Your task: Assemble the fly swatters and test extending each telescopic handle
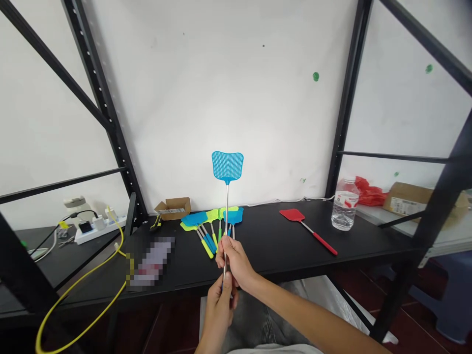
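Note:
A blue fly swatter [227, 166] with a thin metal shaft stands upright in front of me, its mesh head against the white wall. My left hand [220, 302] is closed round its lower end, so the handle is mostly hidden. Just above, my right hand [235, 258] pinches the metal shaft between thumb and fingers. Behind the hands, several blue and yellow-green fly swatters [206, 221] lie fanned out on the black table [258, 246]. Off to the right lies a red fly swatter [309, 230], apart from both hands.
A water bottle [344, 204] stands at the table's right end, near a red plastic bag [370, 191] and a cardboard box [409, 199]. Toward the left are a small open box [173, 209], a blurred-out item [153, 263], a power strip [99, 230] and a yellow cable [88, 273]. Black metal posts frame both sides.

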The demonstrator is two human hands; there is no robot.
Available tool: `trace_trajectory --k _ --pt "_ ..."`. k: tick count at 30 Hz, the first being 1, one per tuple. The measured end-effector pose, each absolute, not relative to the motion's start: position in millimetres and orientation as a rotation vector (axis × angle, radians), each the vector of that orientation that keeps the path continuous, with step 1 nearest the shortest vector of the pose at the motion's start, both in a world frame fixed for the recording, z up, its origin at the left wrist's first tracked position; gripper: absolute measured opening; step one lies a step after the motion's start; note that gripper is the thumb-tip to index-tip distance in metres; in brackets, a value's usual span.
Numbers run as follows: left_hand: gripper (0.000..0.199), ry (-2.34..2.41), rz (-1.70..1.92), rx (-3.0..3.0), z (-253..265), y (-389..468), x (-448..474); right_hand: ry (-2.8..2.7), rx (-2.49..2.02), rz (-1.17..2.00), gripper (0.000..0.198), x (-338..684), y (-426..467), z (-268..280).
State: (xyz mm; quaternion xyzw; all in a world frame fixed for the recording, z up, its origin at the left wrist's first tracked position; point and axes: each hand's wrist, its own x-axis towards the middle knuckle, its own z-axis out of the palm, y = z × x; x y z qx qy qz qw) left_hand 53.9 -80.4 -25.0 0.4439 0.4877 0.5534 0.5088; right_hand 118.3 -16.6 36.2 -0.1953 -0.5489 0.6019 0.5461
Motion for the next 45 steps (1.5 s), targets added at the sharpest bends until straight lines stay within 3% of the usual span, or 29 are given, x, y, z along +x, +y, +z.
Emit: trace_trajectory --k 4,8,14,18,25,33,38,45 --pt "0.051 1.121 1.317 1.105 -23.0 -80.2 53.8 -1.401 -0.427 1.488 0.044 140.8 -8.9 46.9" --pt "0.050 1.064 1.301 1.155 -19.9 -81.5 55.2 -1.206 -0.374 1.551 0.045 170.1 17.2 101.6" --pt "0.048 1.025 1.241 1.249 -28.1 -84.7 62.7 -1.044 -0.202 1.356 0.035 206.7 60.2 194.9" --pt "0.046 1.015 1.179 1.296 -34.1 -87.2 64.9 -1.052 -0.251 1.214 0.020 218.2 70.2 216.0" --pt "0.045 0.988 1.187 1.323 -44.8 -89.0 70.1 -0.955 -0.337 1.161 0.019 224.5 65.7 186.7" --pt "0.048 1.017 1.190 1.169 -33.5 -86.2 61.7 -1.021 -0.409 1.366 0.027 169.9 14.2 88.9" --pt "0.049 1.011 1.142 1.156 -31.0 -88.4 62.3 -1.062 -0.424 1.363 0.030 173.8 9.3 77.1" --pt "0.048 1.001 1.330 0.981 -10.1 -83.7 51.4 -1.575 -0.537 1.579 0.032 168.2 -25.6 34.7"
